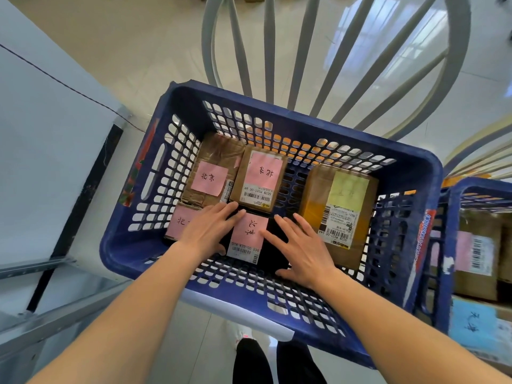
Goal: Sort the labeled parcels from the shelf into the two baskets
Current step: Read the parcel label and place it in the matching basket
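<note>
Placing step: left hand and right hand, fingers flat and spread, press the black parcel between them into the basket; next move probably lift clear, go to shelf for another

Grey spindle-back chair on glossy cream floor tiles

The picture is bright with daylight, and a window shines as a white-blue glare on the glossy floor at the top right. The wide lens bends straight lines near the edges. The second basket at the right edge looks a bit blurry, maybe from the lens.
</note>
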